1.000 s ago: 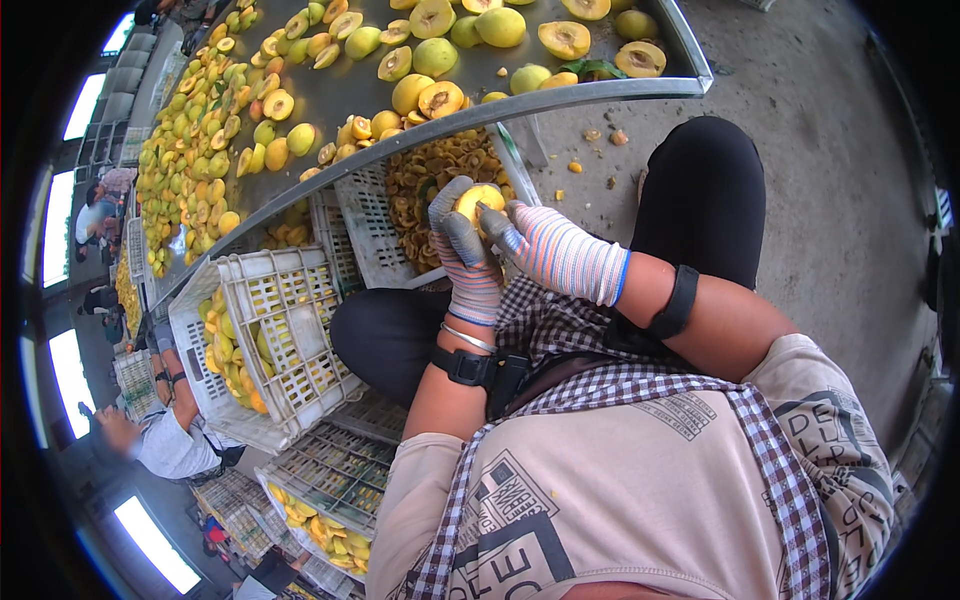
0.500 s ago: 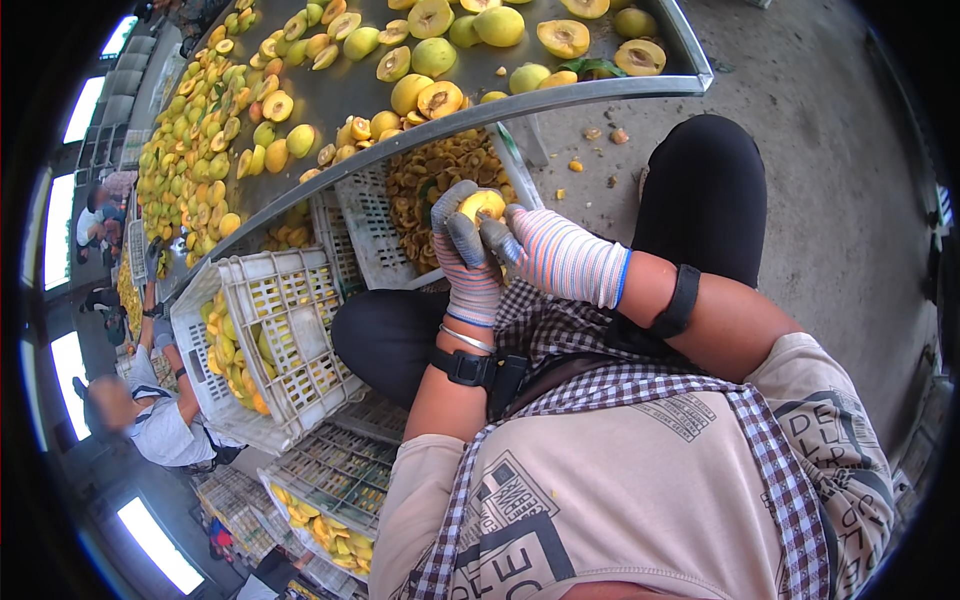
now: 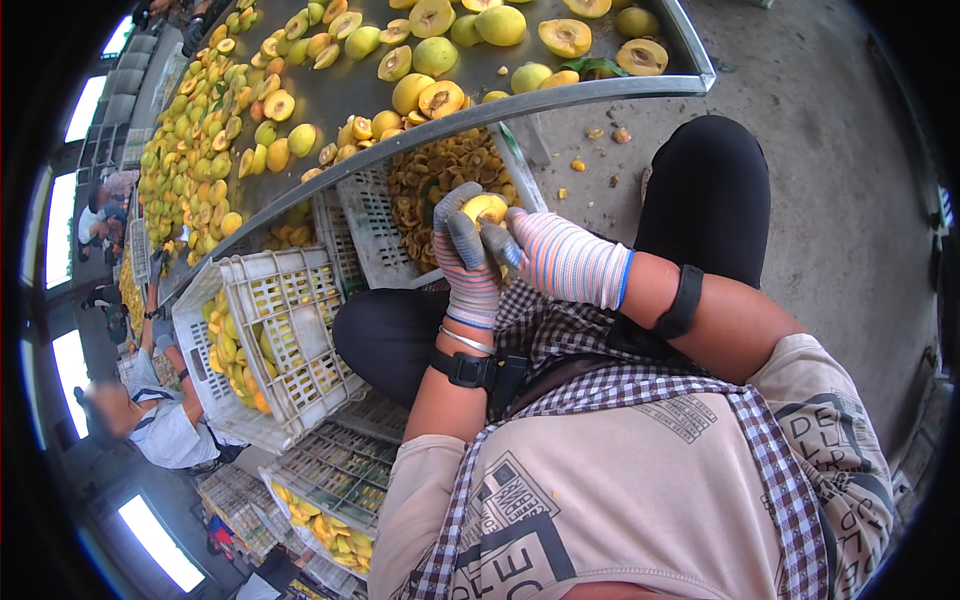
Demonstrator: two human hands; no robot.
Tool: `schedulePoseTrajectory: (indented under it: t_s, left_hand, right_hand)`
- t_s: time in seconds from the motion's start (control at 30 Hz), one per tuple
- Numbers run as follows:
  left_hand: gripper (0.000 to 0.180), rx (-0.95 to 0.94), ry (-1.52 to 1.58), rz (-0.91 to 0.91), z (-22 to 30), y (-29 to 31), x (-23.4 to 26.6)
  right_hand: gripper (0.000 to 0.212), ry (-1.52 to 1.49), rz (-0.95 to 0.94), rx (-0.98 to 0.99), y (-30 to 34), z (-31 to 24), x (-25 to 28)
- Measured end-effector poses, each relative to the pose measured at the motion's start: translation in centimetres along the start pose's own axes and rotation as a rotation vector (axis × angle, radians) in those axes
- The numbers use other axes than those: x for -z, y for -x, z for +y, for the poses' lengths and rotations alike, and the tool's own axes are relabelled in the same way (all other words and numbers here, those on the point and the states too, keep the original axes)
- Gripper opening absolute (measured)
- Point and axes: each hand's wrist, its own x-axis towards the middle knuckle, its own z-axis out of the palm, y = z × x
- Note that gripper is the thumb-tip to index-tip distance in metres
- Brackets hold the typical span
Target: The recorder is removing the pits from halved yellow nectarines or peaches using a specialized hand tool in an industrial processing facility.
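Observation:
My left hand [image 3: 464,255], in a striped knit glove with grey fingers, is closed around a yellow peach half [image 3: 486,208], cut face showing. My right hand [image 3: 560,255], gloved alike, presses up against the fruit from the right with its fingers curled. Whatever those fingers hold is hidden. Below and behind my hands stands a white plastic crate [image 3: 368,228] filled with brownish-yellow scraps of fruit. Above it, whole and halved peaches [image 3: 440,98] lie on a metal-topped table [image 3: 330,100].
A raised metal rim [image 3: 600,92] edges the table in front of me. Left of my knee, a tilted white crate [image 3: 290,340] holds yellow fruit pieces; another crate [image 3: 335,480] stands below it. A co-worker [image 3: 165,420] is at far left. Fruit bits [image 3: 578,165] lie on the concrete floor.
Almost nothing differs. Both hands stay together around the peach half, with only a very slight shift of the fingers and the view.

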Motion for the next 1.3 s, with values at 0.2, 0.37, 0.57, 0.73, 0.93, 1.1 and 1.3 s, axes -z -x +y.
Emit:
schedulePoseTrajectory:
  t_s: [0.2,0.37,0.57,0.73,0.93,1.1,1.3]
  left_hand:
    - [0.054,0.179,0.02,-0.088,0.5,-0.4,0.5]
    - [0.054,-0.007,-0.016,-0.004,0.1,0.0,0.0]
    - [0.055,0.154,-0.019,-0.07,0.5,-0.1,0.1]
    - [0.051,0.161,-0.054,-0.111,0.3,-0.3,0.2]
    - [0.047,0.255,0.055,-0.133,1.0,-0.8,0.5]
    - [0.044,0.284,0.033,-0.168,0.6,-0.8,0.7]
    - [0.037,0.337,0.101,-0.183,0.3,-0.9,0.8]
  right_hand:
    - [0.029,0.474,-0.144,-0.159,2.1,-8.1,4.2]
    - [0.03,0.378,-0.067,-0.026,1.7,-5.8,3.2]
    - [0.028,0.508,-0.15,-0.136,2.3,-8.2,4.1]
    - [0.031,0.557,-0.123,-0.125,2.2,-6.7,3.3]
    - [0.037,0.293,-0.049,-0.065,1.4,-4.2,2.4]
    - [0.037,0.511,-0.175,-0.152,1.8,-6.9,3.5]
    - [0.038,0.058,-0.147,-0.079,-0.4,1.7,0.0]
